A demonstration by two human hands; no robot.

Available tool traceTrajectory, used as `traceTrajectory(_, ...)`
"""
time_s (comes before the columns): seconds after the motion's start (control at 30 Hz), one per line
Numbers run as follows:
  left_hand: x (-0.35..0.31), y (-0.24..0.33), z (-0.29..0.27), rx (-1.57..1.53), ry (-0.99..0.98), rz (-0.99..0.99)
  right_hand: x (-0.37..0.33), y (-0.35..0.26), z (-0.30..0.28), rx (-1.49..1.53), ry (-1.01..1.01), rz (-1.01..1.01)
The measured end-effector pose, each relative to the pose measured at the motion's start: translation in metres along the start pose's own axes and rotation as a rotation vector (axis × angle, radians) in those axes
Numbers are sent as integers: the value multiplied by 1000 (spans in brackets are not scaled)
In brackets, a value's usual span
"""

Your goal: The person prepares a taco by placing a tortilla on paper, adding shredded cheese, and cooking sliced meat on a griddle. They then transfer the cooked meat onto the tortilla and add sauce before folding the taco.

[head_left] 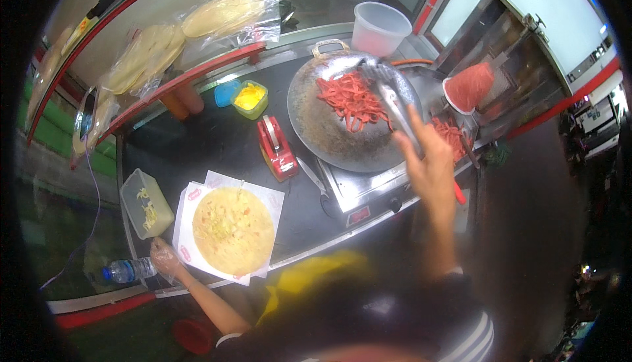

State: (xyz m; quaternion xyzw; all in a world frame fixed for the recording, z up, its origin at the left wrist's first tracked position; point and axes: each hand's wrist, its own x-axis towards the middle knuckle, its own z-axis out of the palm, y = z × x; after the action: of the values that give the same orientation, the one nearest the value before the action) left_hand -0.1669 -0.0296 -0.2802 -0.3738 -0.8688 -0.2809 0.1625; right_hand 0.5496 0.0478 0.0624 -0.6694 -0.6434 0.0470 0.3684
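My right hand [431,164] is closed around metal tongs [393,102], with a finger stretched along them. The tongs reach over the right side of a large wok [309,125] holding red strips of meat [352,99]. My left hand [166,258], in a clear plastic glove, is curled at the counter's near-left edge, between a water bottle [131,270] and a tub of shredded vegetable [148,210]. What its fingers hold, if anything, is hidden. Beside it a round flatbread [234,230] topped with pale shreds lies on white paper [186,220].
A red tape dispenser [276,151] and a knife [312,176] lie between flatbread and stove [359,187]. Behind are a green tub of yellow food [250,98], bagged flatbreads [227,14] and a clear bucket [380,29]. More red strips [447,137] sit right of the wok.
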Motion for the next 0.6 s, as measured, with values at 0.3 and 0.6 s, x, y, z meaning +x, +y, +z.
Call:
traceTrajectory(0.3,-4,25,-23,-58,-71,-92,46,10,24,-123,-131,65)
traceTrajectory(0.6,-7,14,-11,-26,65,67,56,-3,26,-185,-170,78)
